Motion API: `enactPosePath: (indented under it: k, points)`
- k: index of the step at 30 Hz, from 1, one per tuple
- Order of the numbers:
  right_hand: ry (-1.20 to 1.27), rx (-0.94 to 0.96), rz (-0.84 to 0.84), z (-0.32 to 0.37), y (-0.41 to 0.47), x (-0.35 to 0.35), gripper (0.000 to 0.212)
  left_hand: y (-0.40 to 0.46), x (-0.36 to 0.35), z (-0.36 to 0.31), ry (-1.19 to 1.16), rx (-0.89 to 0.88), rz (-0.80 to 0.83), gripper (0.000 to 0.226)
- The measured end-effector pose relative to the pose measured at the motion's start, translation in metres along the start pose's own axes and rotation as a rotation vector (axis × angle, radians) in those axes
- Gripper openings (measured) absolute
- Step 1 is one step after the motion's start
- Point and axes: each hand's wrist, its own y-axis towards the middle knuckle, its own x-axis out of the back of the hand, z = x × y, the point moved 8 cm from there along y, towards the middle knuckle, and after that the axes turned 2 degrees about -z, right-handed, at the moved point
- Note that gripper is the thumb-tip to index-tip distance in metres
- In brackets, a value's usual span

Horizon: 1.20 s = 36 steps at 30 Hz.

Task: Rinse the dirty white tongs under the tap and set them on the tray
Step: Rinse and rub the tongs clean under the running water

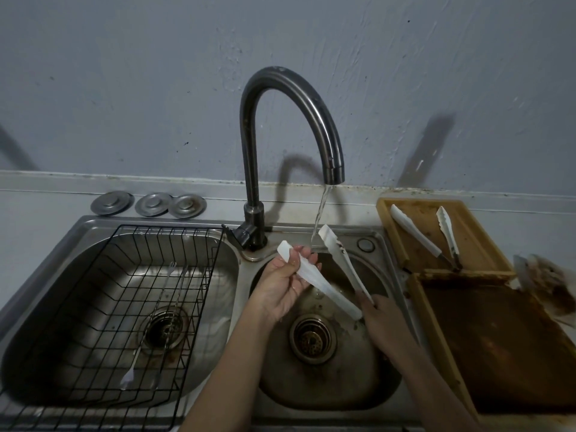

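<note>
Over the steel sink (367, 391), hands grip white tongs (339, 272) under tap (280, 126).

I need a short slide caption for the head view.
Both hands, left hand and right hand, hold white tongs under the running tap.

Readable text: I find none anywhere in my view.
Tap (280, 145): I read no brand or mark on it.
Tongs (327, 275): plain white, no lettering I can make out.
Tray (386, 213): no label I can see.

Grey counter (46, 207): three metal discs (112, 202)
</note>
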Motion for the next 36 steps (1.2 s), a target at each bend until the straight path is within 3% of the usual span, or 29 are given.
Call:
enactPosePath:
  k: [5, 8, 11, 14, 16, 19, 23, 25, 26, 28, 32, 36]
  points:
    - [-0.051, 0.138, -0.059, 0.016, -0.009, 0.007, 0.041, -0.001, -0.008, -0.001, 0.029, -0.024, 0.051, 0.022]
    - [-0.212, 0.196, -0.044, 0.023, -0.015, 0.005, 0.038, 0.002, -0.010, 0.001, 0.053, -0.041, 0.045, 0.024]
    - [-0.384, 0.275, -0.105, 0.026, -0.013, 0.003, 0.057, 0.001, -0.018, 0.001, 0.138, -0.098, 0.048, 0.024]
    - [-0.400, 0.316, -0.104, 0.028, -0.008, -0.001, 0.037, 0.000, -0.020, -0.004, 0.387, -0.159, -0.013, 0.017]
    - [-0.247, 0.287, -0.083, 0.024, -0.004, -0.002, 0.024, 0.001, -0.014, -0.008, 0.568, -0.136, -0.048, 0.012]
    - [0.158, 0.015, -0.049, 0.006, 0.006, -0.002, 0.036, -0.002, 0.001, -0.005, 0.723, 0.010, -0.047, 0.025]
    - [0.793, -0.430, 0.188, -0.007, 0.004, -0.029, 0.042, -0.014, 0.018, 0.014, 0.812, 0.185, -0.042, 0.016]
    - [0.978, -0.519, 0.312, 0.001, -0.003, -0.044, 0.040, -0.015, 0.019, 0.025, 0.884, 0.205, -0.029, 0.009]
    - [1.003, -0.528, 0.366, 0.005, -0.006, -0.050, 0.041, -0.013, 0.018, 0.030, 0.890, 0.192, -0.018, 0.023]
    - [1.000, -0.527, 0.430, 0.010, -0.008, -0.058, 0.043, -0.011, 0.008, 0.034, 0.847, 0.127, -0.008, 0.043]
    - [0.983, -0.501, 0.474, 0.020, -0.009, -0.061, 0.043, -0.007, 0.000, 0.023, 0.761, -0.073, -0.083, 0.018]
    - [0.488, -0.258, 0.279, 0.013, 0.010, -0.051, 0.050, -0.006, 0.014, 0.019, 0.645, -0.057, -0.216, 0.014]
